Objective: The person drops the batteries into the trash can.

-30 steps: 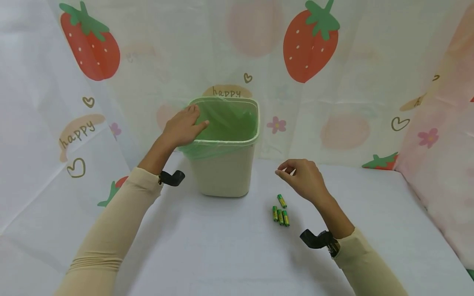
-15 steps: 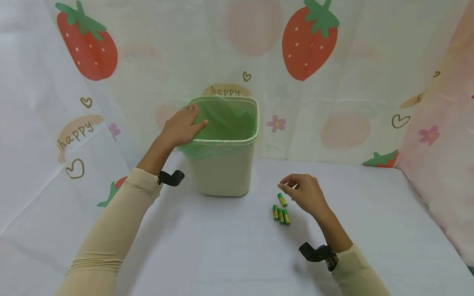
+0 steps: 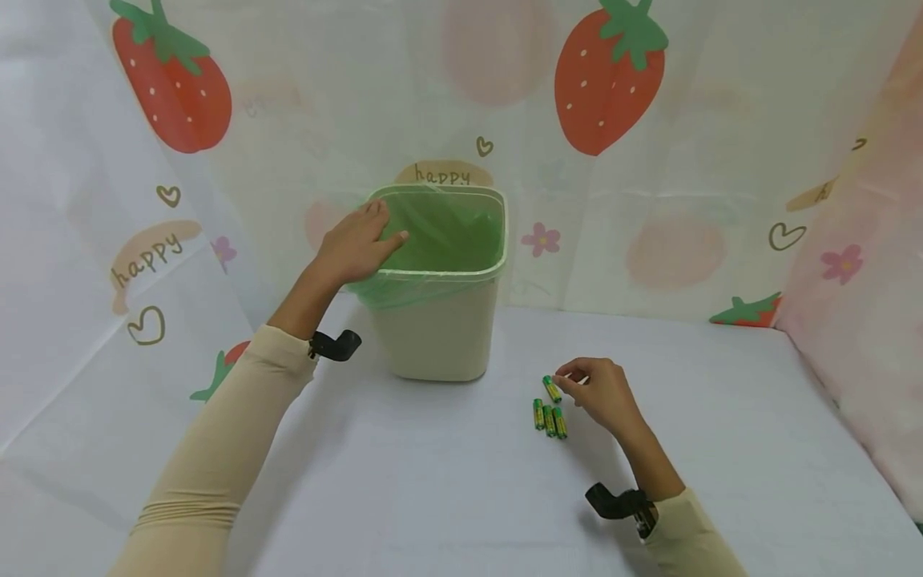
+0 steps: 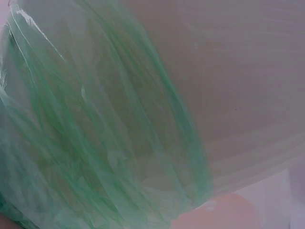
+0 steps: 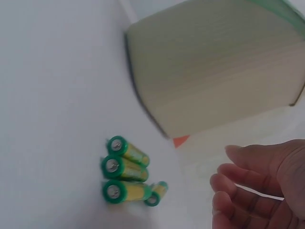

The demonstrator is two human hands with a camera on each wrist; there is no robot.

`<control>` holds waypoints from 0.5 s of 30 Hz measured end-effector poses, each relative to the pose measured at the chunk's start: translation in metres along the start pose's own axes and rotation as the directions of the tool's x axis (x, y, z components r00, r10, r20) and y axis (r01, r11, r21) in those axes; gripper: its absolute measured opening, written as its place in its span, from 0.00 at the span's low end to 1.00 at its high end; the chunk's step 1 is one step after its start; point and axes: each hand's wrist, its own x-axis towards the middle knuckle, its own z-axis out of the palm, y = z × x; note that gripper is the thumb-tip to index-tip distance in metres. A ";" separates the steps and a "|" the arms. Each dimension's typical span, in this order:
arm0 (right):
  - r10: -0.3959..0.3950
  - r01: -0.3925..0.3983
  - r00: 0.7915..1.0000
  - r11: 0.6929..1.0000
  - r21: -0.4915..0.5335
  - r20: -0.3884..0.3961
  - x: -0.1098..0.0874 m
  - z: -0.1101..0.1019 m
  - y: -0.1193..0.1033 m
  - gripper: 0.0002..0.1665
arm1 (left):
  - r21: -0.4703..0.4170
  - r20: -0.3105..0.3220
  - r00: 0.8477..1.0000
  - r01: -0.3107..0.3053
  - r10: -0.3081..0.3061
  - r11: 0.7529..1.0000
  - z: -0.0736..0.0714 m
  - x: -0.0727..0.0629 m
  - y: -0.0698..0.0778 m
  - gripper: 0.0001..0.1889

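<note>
A pale trash can [image 3: 440,336] lined with a thin green plastic bag [image 3: 389,292] stands against the backdrop in the head view. My left hand [image 3: 355,244] rests on its left rim, the thumb stretched out over the opening. The left wrist view is filled by the bag's folds [image 4: 119,119] over the can's outer wall. To the right of the can, three green-and-yellow batteries [image 3: 550,421] lie side by side, with a single battery [image 3: 552,390] just beyond them. My right hand [image 3: 598,391] hovers beside that single one. In the right wrist view its thumb and loosely bent fingers are apart, holding nothing.
A white cloth [image 3: 433,481] covers the table. Behind it hangs a strawberry-print backdrop [image 3: 606,192], which continues along both sides. Each wrist wears a black camera mount [image 3: 616,503].
My right hand has come down and slightly right, from above the batteries to the side of the single one. The left hand stays on the can's rim; the batteries have not moved.
</note>
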 end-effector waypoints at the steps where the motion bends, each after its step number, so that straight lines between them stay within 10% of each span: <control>1: 0.006 -0.006 1.000 1.000 0.001 -0.002 0.000 0.001 0.003 0.10 | 0.000 0.001 1.000 -0.001 0.001 1.000 0.000 0.000 0.000 0.41; 15: 0.047 -0.047 0.999 0.999 -0.017 -0.022 0.003 0.015 0.026 0.12 | 0.007 0.008 1.000 0.006 -0.006 1.000 -0.001 -0.001 0.002 0.41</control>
